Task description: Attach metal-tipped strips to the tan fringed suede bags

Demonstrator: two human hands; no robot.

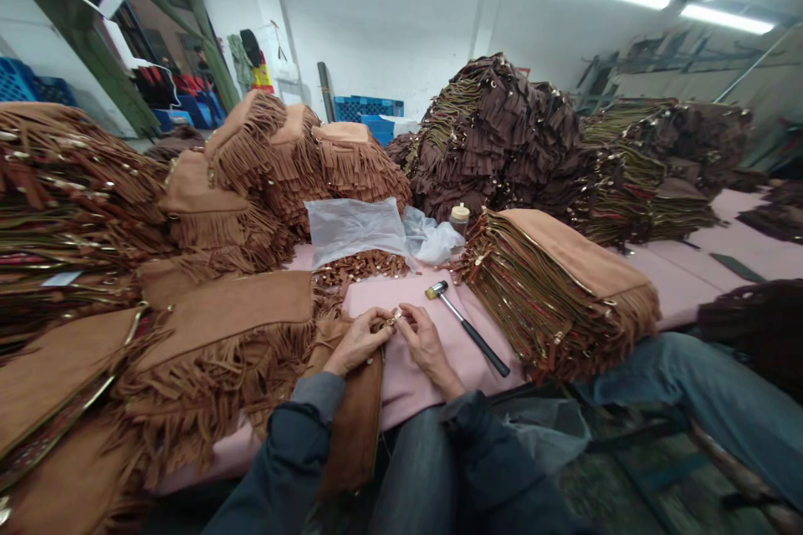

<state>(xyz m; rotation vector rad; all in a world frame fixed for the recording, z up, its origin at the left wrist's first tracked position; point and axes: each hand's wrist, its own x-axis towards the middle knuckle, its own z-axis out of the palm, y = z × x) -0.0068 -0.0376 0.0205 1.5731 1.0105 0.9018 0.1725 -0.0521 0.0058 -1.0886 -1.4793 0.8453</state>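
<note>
Both my hands meet over the pink cloth (407,384), fingertips pinched around a small shiny metal piece (395,316). My left hand (364,338) is closed on one side of it, and my right hand (427,343) is closed on the other. Beneath my left hand and forearm lies a brown fringed suede piece (351,435), reaching down toward my lap. A hammer (470,334) with a yellowish head and black grip rests on the cloth just right of my right hand.
Fringed tan pieces (232,318) spread at the left. A tan stack (565,259) stands right of the hammer. Behind are a clear plastic bag (357,230), a jar (460,219) and a tall dark brown heap (489,134). A person's jean-clad leg (703,393) is at the right.
</note>
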